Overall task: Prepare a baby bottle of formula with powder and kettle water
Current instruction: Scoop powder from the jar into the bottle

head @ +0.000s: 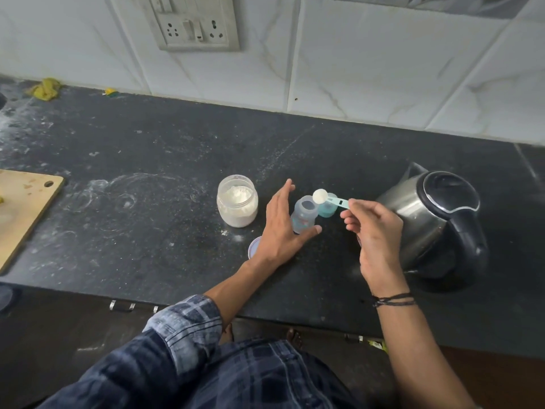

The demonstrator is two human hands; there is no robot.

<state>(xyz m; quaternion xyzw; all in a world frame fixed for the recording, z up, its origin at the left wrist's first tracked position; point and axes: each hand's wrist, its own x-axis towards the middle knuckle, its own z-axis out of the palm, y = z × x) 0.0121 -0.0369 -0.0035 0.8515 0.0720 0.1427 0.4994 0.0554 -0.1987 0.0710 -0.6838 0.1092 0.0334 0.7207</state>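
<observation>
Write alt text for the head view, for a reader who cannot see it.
A person's right hand pinches a blue scoop heaped with white powder close to an open baby bottle, while the left hand flanks it with straight fingers. An open jar of powder stands to the left and a steel kettle to the right on a dark counter.

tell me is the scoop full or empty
Full: white powder heaps in the scoop, pinched by the right hand near the bottle.
</observation>
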